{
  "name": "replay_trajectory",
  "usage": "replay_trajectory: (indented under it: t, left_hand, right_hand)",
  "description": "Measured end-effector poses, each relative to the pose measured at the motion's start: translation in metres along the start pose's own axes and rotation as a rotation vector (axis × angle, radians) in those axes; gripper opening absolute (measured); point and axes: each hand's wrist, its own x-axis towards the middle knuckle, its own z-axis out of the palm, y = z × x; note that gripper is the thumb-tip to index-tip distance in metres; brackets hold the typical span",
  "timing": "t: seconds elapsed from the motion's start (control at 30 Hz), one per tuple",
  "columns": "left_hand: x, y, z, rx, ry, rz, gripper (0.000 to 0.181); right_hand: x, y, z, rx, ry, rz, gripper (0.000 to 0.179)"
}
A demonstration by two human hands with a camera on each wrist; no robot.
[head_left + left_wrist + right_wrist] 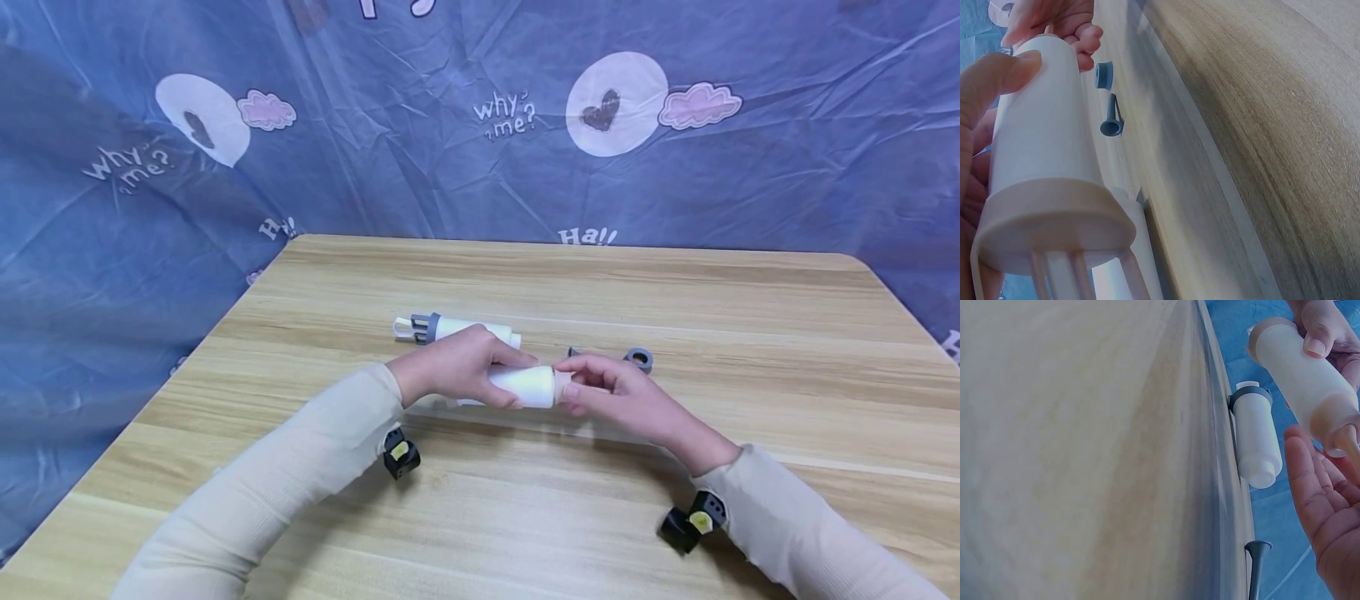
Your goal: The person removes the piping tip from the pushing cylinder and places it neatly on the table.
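Note:
My left hand [468, 367] grips a white plastic bottle [528, 386] lying on its side above the table, thumb [1019, 72] along its wall. A beige base with prongs [1057, 225] closes the bottle's left end. At the other end a slim beige nozzle [1349, 439] sticks out of the neck. My right hand [618, 392] is at that end, its thumb and forefinger curled around the beige nozzle piece. Behind the left hand lies a second white bottle [1257, 434] with a grey pronged base [426, 328].
A grey ring [639, 359] rests on the table behind my right hand, with a small grey funnel-shaped nozzle [1111, 119] beside it. The wooden table [562, 283] ends at a blue printed cloth [450, 125]. A black wrist camera [401, 454] sits under each sleeve.

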Motion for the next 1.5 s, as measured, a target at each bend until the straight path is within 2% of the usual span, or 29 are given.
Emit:
replay_trajectory:
  t: [0.23, 0.57, 0.83, 1.17, 1.5]
  left_hand:
    - [0.0006, 0.0006, 0.0018, -0.014, -0.001, 0.002, 0.044]
    - [0.0020, 0.0017, 0.0025, 0.000, 0.001, -0.003, 0.045]
    - [0.0021, 0.0003, 0.0034, 0.014, 0.000, -0.004, 0.046]
    - [0.0012, 0.0008, 0.0034, 0.017, -0.003, 0.007, 0.045]
    - [0.0027, 0.0015, 0.0027, 0.024, 0.006, 0.009, 0.044]
  right_hand:
    - [-0.0007, 0.0004, 0.0004, 0.031, -0.019, 0.012, 0.034]
    - [-0.0021, 0.0004, 0.0012, 0.022, 0.033, 0.020, 0.034]
    - [-0.0028, 0.0000, 0.0024, -0.048, 0.092, 0.010, 0.036]
    - [-0.0026, 0.0010, 0.0028, -0.079, 0.118, 0.003, 0.041]
    - [-0.0026, 0.0012, 0.0010, -0.101, 0.110, -0.060, 0.044]
